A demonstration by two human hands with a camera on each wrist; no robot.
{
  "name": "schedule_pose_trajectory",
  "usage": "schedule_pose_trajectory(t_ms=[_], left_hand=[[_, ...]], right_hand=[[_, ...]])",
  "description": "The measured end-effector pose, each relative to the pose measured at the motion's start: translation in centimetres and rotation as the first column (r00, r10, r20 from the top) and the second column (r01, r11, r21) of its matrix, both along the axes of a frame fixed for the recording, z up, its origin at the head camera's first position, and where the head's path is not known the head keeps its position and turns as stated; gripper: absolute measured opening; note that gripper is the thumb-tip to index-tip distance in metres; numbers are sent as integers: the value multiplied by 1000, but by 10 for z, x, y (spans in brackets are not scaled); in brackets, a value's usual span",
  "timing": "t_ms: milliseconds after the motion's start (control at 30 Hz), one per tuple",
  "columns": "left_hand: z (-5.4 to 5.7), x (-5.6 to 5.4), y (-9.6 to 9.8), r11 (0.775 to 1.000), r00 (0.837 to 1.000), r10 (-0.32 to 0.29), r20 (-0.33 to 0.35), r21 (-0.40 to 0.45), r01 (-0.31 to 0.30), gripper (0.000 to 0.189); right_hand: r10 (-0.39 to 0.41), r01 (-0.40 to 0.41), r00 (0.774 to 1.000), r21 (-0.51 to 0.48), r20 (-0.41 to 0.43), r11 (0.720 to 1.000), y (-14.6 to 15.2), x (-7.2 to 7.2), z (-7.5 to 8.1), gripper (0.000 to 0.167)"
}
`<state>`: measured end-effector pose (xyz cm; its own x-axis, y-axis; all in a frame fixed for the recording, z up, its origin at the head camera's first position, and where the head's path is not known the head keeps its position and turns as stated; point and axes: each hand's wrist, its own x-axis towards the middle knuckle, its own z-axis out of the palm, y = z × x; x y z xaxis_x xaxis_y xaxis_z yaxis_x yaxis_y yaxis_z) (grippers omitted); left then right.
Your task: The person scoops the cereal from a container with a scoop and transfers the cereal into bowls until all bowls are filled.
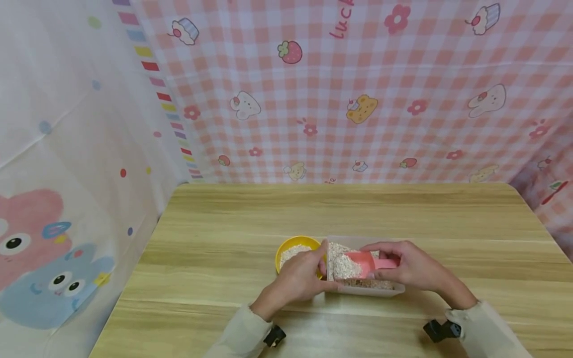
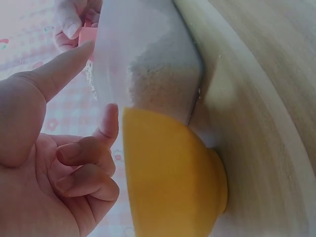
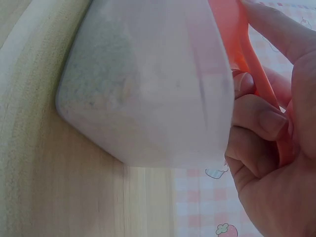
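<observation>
In the head view a pink scoop (image 1: 360, 262) heaped with pale oat-like flakes (image 1: 346, 267) lies over a translucent plastic container (image 1: 389, 291) of similar flakes. My right hand (image 1: 409, 266) grips the scoop's handle (image 3: 264, 81), fingers curled beneath it in the right wrist view. At the container's left end, my left hand (image 1: 297, 276) holds the rim by thumb and index finger; its other fingers (image 2: 91, 180) curl loosely near the bowl. That yellow bowl (image 1: 286, 242), containing flakes too, stands close against the container's left side, partly hidden by the left hand.
The wooden table (image 1: 215, 214) extends around both containers. Behind it hangs a pink checked cloth (image 1: 277, 114), with a white cartoon-printed cloth (image 1: 89, 164) on the left. Dark wrist mounts (image 1: 442, 330) are strapped to both sleeves.
</observation>
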<state>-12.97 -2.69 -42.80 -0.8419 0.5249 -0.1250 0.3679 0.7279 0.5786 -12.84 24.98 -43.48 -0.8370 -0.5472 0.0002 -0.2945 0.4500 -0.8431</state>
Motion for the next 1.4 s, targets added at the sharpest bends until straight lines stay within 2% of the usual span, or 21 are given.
schedule_pose_trajectory(t_ms=[267, 633, 833, 1100, 1400], left_hand=[[3, 2, -10, 997, 999, 43, -1, 60, -43, 95], [6, 3, -24, 986, 993, 116, 35, 115, -119, 81], [6, 3, -37, 970, 987, 161, 20, 180, -162, 78], [-1, -3, -60, 946, 979, 196, -57, 273, -174, 68], [-6, -4, -76, 922, 967, 254, -33, 312, -231, 66]], right_hand=[[4, -4, 1000, -37, -16, 999, 0, 1, -2, 45], [-4, 3, 1000, -67, -15, 998, 1, 2, -5, 44], [5, -7, 1000, -106, -16, 994, 0, 2, -5, 43], [-3, 3, 1000, -120, 1, 993, 0, 2, -6, 45], [-11, 13, 1000, -111, 19, 994, 3, 1, -9, 44]])
